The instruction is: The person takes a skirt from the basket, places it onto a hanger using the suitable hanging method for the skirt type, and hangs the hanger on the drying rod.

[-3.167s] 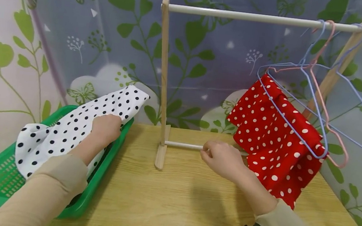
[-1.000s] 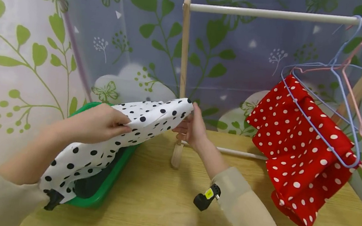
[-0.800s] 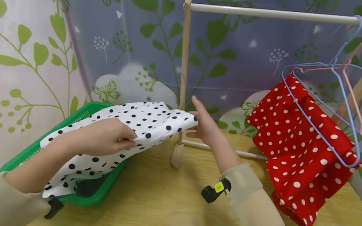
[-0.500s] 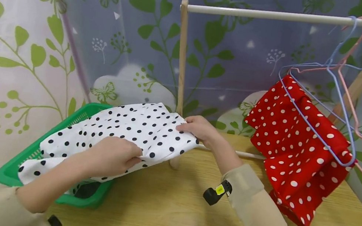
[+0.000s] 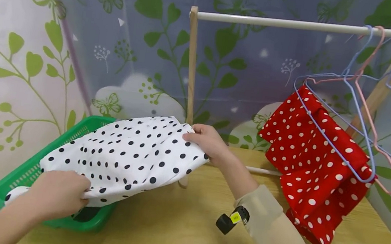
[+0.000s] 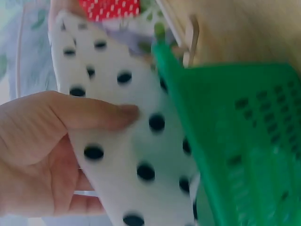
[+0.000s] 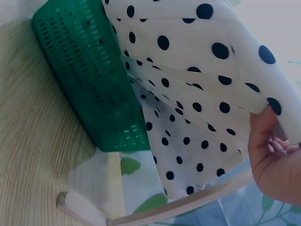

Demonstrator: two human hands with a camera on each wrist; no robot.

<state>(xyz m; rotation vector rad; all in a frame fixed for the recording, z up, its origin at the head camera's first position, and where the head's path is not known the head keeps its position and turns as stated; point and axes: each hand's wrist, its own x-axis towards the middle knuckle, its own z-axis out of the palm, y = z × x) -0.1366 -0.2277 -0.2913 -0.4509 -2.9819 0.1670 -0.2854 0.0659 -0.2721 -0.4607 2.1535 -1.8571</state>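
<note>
A white cloth with black polka dots (image 5: 134,151) is stretched between my two hands, partly over the green basket. My left hand (image 5: 60,193) grips its near edge above the basket; in the left wrist view the thumb of that hand (image 6: 51,136) lies flat along the dotted fabric. At the cloth's right end, in front of the rack's post, my right hand (image 5: 209,141) pinches the corner with the thumb on top. The right wrist view shows the fabric hanging in folds from the right hand (image 7: 277,150).
The green basket (image 5: 86,224) stands at the left of the wooden table (image 5: 168,231), something dark inside it. Behind is a rack with a white rail (image 5: 265,22). Blue and pink hangers (image 5: 362,84) hang at its right end, with a red dotted cloth (image 5: 313,167) on them.
The white cloth has been lifted from the basket and spread out. My right hand let go, then took its corner again; my left hand has slid left and nearer along the edge.
</note>
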